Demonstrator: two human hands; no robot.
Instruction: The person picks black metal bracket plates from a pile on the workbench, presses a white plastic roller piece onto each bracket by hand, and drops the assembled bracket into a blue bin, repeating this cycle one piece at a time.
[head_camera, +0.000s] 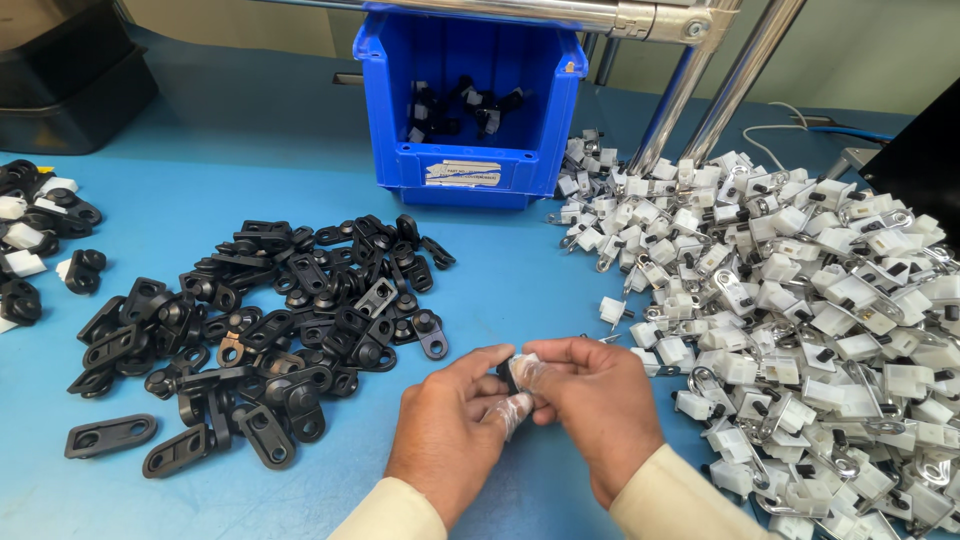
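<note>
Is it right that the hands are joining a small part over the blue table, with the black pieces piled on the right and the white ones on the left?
Not quite: the head view shows the black pieces piled left of the hands and the white ones right. The rest holds.

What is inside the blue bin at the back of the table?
The blue bin holds a few black-and-white parts on its floor; its front wall hides anything lying nearest the front.

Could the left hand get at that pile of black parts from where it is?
Probably yes: the left hand lies just right of the black parts, with bare blue table between. But both hands pinch a small part, so it's occupied.
</note>
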